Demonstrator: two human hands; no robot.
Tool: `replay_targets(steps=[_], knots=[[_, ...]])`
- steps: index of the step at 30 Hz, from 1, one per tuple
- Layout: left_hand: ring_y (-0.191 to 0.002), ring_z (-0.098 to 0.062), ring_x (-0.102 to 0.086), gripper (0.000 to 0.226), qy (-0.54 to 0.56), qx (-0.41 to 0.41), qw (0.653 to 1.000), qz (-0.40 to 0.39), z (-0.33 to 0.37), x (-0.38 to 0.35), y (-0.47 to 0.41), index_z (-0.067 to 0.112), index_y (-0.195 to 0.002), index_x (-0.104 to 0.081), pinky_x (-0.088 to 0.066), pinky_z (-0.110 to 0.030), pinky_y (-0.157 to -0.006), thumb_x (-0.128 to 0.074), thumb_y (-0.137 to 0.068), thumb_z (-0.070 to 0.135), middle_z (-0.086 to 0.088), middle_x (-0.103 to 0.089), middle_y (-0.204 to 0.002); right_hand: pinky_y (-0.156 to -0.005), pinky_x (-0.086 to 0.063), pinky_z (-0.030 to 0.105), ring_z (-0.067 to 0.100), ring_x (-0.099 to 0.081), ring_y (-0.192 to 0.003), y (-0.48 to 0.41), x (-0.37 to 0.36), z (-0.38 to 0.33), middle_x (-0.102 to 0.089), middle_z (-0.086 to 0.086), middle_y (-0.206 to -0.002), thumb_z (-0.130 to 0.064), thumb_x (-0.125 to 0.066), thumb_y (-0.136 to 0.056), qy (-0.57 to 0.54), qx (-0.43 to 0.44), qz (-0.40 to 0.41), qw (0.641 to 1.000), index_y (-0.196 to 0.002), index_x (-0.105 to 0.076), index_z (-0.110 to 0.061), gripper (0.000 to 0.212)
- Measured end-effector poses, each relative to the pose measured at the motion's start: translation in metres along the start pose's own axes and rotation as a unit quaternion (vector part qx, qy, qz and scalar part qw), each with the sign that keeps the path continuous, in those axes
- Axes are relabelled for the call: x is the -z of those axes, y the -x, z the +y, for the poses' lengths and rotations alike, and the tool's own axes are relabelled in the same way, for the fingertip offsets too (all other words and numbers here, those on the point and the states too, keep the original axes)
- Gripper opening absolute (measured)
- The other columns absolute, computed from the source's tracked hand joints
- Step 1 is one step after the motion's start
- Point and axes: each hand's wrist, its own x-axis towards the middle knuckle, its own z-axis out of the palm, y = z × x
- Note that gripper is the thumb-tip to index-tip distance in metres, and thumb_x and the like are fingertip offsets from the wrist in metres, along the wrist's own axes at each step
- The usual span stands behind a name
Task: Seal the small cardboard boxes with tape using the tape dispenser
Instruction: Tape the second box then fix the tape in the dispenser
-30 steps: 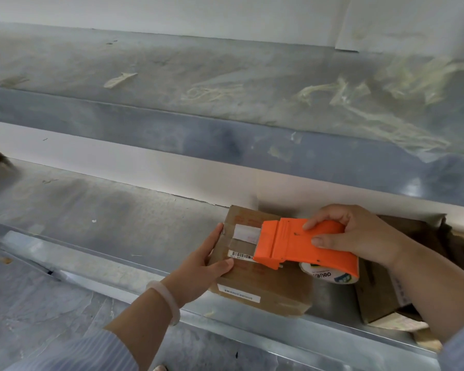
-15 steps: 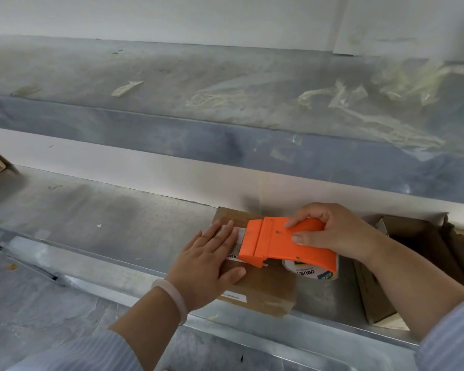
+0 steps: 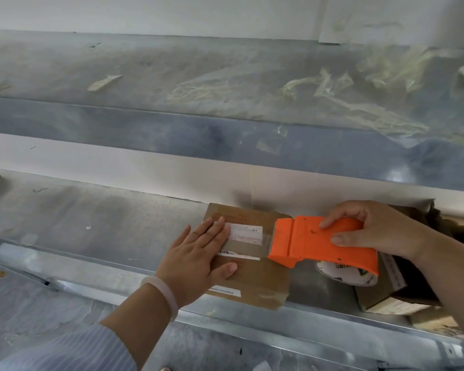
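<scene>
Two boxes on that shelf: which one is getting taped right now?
The closed box under the left hand: clear tape runs across its top to the orange tape dispenser in the right hand. The other box, far right, stands open.

No text is fully legible. The cardboard box (image 3: pixel 257 279) carries four markings:
- faint red print (image 3: pixel 233 216) near its far edge;
- a white label (image 3: pixel 248 233) with small grey print, under clear tape;
- a barcode strip (image 3: pixel 237 254);
- a narrow white label (image 3: pixel 225 291) on its near side.

All four are too blurred to read. The tape roll (image 3: pixel 343 274) in the orange tape dispenser (image 3: pixel 322 245) shows dark logo lettering, partly hidden and unreadable.
</scene>
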Motion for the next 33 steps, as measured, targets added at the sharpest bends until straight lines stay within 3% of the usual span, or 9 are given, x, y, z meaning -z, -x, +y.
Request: replay_targets(steps=[3, 6, 9, 14, 16, 19, 21, 28, 33], knots=[[-0.148, -0.002, 0.006, 0.091, -0.006, -0.004, 1.000, 0.013, -0.003, -0.001, 0.001, 0.033, -0.154, -0.010, 0.004, -0.038, -0.122, 0.008, -0.082, 0.084, 0.016, 0.000, -0.160, -0.080, -0.056, 0.031, 0.012, -0.069, -0.094, 0.005, -0.003, -0.001, -0.072, -0.014, -0.101, -0.075, -0.084, -0.033, -0.005, -0.005, 0.012, 1.000, -0.087, -0.075, -0.041, 0.065], [-0.148, -0.002, 0.003, 0.090, -0.004, -0.007, 1.000, 0.023, -0.011, 0.000, 0.001, 0.034, -0.154, -0.014, 0.005, -0.038, -0.122, 0.005, -0.082, 0.084, 0.016, -0.004, -0.161, -0.084, -0.056, 0.032, 0.011, -0.068, -0.095, 0.006, -0.013, -0.006, -0.071, -0.016, -0.101, -0.049, -0.090, -0.056, -0.013, -0.012, 0.034, 0.999, -0.086, -0.075, -0.043, 0.034], [-0.148, -0.001, 0.006, 0.090, -0.038, -0.007, 0.999, 0.000, -0.031, 0.008, 0.005, 0.036, -0.154, -0.008, 0.009, -0.037, -0.120, 0.009, -0.080, 0.084, 0.017, 0.003, -0.160, -0.082, -0.057, 0.029, 0.007, -0.068, -0.094, -0.002, -0.031, -0.011, -0.072, -0.014, -0.101, -0.029, -0.085, -0.066, -0.016, -0.007, 0.047, 0.999, -0.087, -0.075, -0.040, 0.026], [-0.142, -0.014, -0.036, 0.075, -0.111, 0.015, 0.994, 0.017, -0.038, 0.024, 0.000, 0.021, -0.143, -0.050, -0.010, -0.042, -0.120, -0.014, -0.096, 0.066, 0.003, -0.043, -0.151, -0.072, -0.055, 0.016, 0.002, -0.066, -0.088, -0.011, -0.052, -0.019, -0.072, -0.012, -0.096, -0.017, -0.084, -0.073, -0.012, 0.013, 0.060, 0.998, -0.088, -0.074, -0.033, 0.024], [-0.144, -0.016, -0.033, 0.077, -0.070, 0.021, 0.997, 0.027, -0.020, 0.025, -0.009, 0.019, -0.144, -0.048, -0.014, -0.042, -0.121, -0.010, -0.096, 0.065, 0.001, -0.041, -0.153, -0.069, -0.053, 0.014, 0.000, -0.065, -0.088, -0.011, -0.054, -0.019, -0.070, -0.011, -0.100, -0.019, -0.083, -0.074, -0.020, 0.009, 0.058, 0.998, -0.093, -0.073, -0.029, 0.023], [-0.150, -0.010, 0.006, 0.086, -0.067, -0.042, 0.997, -0.012, -0.004, 0.015, -0.020, 0.029, -0.154, 0.000, 0.000, -0.040, -0.123, 0.024, -0.082, 0.070, 0.009, 0.005, -0.162, -0.068, -0.053, 0.015, 0.000, -0.066, -0.089, -0.009, -0.054, -0.018, -0.069, -0.014, -0.101, -0.032, -0.082, -0.068, -0.033, -0.001, 0.054, 0.998, -0.092, -0.074, -0.034, 0.025], [-0.147, -0.008, 0.018, 0.086, -0.064, -0.045, 0.996, -0.042, -0.003, 0.014, -0.022, 0.034, -0.147, 0.015, 0.009, -0.039, -0.122, 0.036, -0.072, 0.069, 0.014, 0.018, -0.158, -0.069, -0.054, 0.017, 0.002, -0.066, -0.090, -0.010, -0.054, -0.017, -0.069, -0.016, -0.101, -0.041, -0.080, -0.061, -0.038, -0.008, 0.047, 0.998, -0.087, -0.074, -0.041, 0.027], [-0.145, -0.007, 0.024, 0.088, -0.068, -0.045, 0.995, -0.059, -0.005, 0.013, -0.024, 0.036, -0.143, 0.023, 0.017, -0.034, -0.116, 0.043, -0.063, 0.068, 0.016, 0.026, -0.154, -0.082, -0.059, 0.034, 0.013, -0.068, -0.096, 0.007, -0.033, -0.010, -0.070, -0.013, -0.103, -0.047, -0.084, -0.056, -0.039, -0.050, 0.034, 0.997, -0.087, -0.074, -0.043, 0.032], [-0.144, -0.006, 0.023, 0.087, -0.049, -0.050, 0.996, -0.058, -0.006, 0.013, -0.024, 0.037, -0.145, 0.019, 0.015, -0.035, -0.118, 0.039, -0.067, 0.070, 0.016, 0.022, -0.155, -0.074, -0.058, 0.029, 0.009, -0.070, -0.092, 0.022, -0.018, 0.000, -0.070, -0.019, -0.100, -0.081, -0.080, -0.027, -0.014, -0.060, 0.009, 0.998, -0.091, -0.074, -0.043, 0.075]])
